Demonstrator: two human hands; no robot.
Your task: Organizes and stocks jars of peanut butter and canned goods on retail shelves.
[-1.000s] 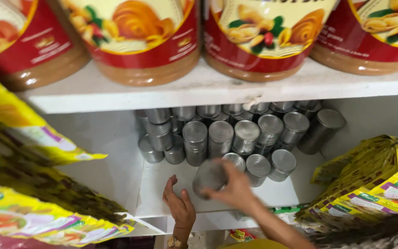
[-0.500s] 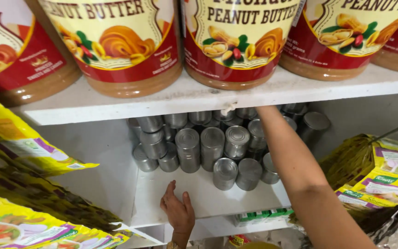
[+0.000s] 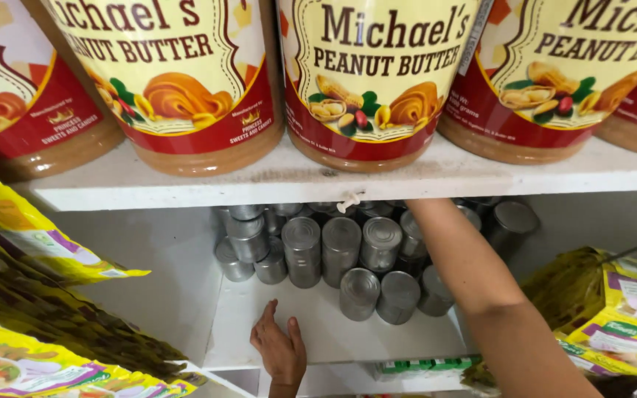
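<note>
Several unlabelled silver tin cans are stacked at the back of a white lower shelf. My left hand lies flat on that shelf's front part, palm down, holding nothing, a short way in front of the cans. My right forearm reaches up and back over the cans on the right. The hand itself is hidden behind the edge of the upper shelf board, so what it touches cannot be seen.
Big jars of peanut butter with red and yellow labels stand in a row on the upper shelf. Yellow and green packets hang at the left, and more packets at the right, narrowing the opening.
A second ago my right hand held a can in front of the stack. It has since gone up and back among the cans, out of sight. My left hand has stayed on the shelf.
</note>
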